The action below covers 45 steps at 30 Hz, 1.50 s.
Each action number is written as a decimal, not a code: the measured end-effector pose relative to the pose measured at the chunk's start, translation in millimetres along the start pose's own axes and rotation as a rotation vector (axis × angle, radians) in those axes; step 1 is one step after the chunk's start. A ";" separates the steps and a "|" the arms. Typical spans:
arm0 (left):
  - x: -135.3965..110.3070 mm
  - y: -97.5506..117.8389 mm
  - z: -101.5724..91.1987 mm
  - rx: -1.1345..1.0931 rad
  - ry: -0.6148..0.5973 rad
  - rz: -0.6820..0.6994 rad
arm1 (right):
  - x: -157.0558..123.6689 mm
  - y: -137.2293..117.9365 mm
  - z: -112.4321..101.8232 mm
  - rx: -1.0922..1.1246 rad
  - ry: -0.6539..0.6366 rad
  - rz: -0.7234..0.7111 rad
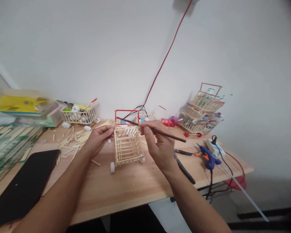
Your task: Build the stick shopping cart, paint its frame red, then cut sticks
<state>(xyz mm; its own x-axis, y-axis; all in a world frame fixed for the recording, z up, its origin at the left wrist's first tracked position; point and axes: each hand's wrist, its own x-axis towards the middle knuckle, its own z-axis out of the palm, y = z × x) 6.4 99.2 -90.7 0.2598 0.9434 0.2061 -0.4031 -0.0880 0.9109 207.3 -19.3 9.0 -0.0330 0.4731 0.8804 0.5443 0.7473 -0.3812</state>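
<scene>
Stick cart [128,160] stands on white wheels near the middle of the tabletop [126,194], its red handle [127,110] at the far end. From the lower left, the forearm slants inward; the left hand [99,138] has its fingertips together at the cart's upper left corner, though whether they pinch it I cannot tell. The right hand [160,142], wrist raised, closes thumb against fingers on a dark brown stick [171,135], holding it aslant above the cart, its far end crossing the handle.

The light wooden surface meets a white wall [92,48]. Loose cut sticks [80,138] lie beyond the left hand, and stacked carts [201,111] stand at the back right.

Wood stretches from the cart's wheels to the near edge. Pliers [185,170] lie beside the right wrist; farther right, a blue glue gun [210,158] sits near the edge, its translucent rod [247,195] jutting past it.
</scene>
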 end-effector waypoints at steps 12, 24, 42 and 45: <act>-2.0 7.6 6.3 -0.012 0.099 -0.084 | 15.7 55.2 -86.7 -0.189 0.146 0.252; 0.7 6.3 2.6 0.056 0.090 -0.094 | 23.1 179.2 -134.1 -0.978 -0.222 0.614; -0.2 7.2 3.3 0.065 0.096 -0.107 | 9.7 211.7 -138.5 -0.954 -0.253 0.685; -0.1 6.6 2.8 0.057 0.092 -0.115 | 4.4 208.4 -145.7 -0.926 -0.214 0.695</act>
<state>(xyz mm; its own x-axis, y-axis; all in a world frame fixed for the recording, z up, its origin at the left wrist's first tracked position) 6.2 97.7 -83.7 0.2192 0.9733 0.0683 -0.3242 0.0066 0.9460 442.7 70.5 -25.4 0.4188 0.7796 0.4657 0.8992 -0.2844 -0.3325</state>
